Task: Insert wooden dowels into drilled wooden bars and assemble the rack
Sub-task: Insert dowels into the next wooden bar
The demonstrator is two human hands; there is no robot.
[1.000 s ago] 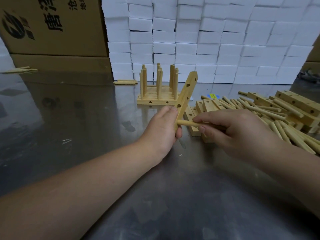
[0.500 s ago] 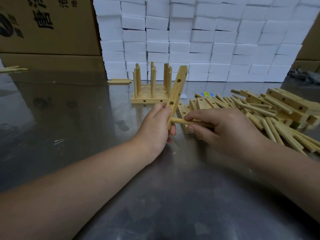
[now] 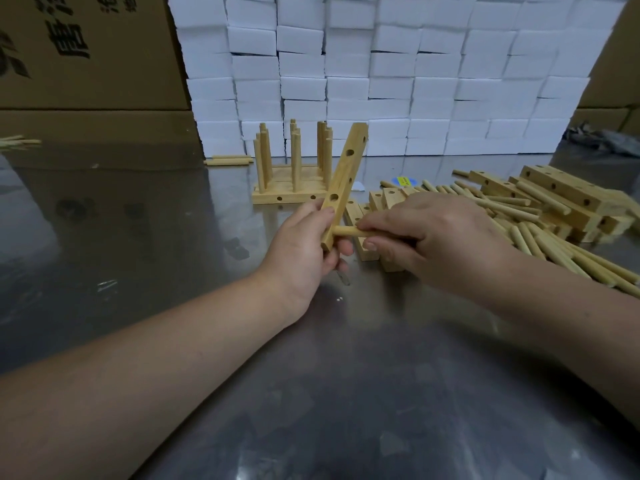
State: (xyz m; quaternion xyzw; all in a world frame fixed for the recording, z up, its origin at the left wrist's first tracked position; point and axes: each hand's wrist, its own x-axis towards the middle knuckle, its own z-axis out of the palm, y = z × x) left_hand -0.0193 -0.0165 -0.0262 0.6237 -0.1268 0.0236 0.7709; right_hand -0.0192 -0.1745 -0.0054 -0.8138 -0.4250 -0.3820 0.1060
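Closer to the bar (image 3: 346,168) now, my right hand (image 3: 440,244) pinches the dowel (image 3: 349,231), its tip entering the lowest hole. My left hand (image 3: 304,247) grips the tilted bar's lower end. I judge seating underway.

My bare forearms reach in from the lower left and from the right edge, closing toward each other at mid-frame. My left hand (image 3: 304,247) is turned with its back to the camera, thumb up along one side and fingers curled under, gripping the low end of a tilted wooden bar (image 3: 341,188). My right hand (image 3: 433,240) lies palm down just beside it, knuckles raised. Its fingers are folded over a dowel (image 3: 348,231) with the thumb pressed beneath, and the dowel's tip meets the bar between my two hands.
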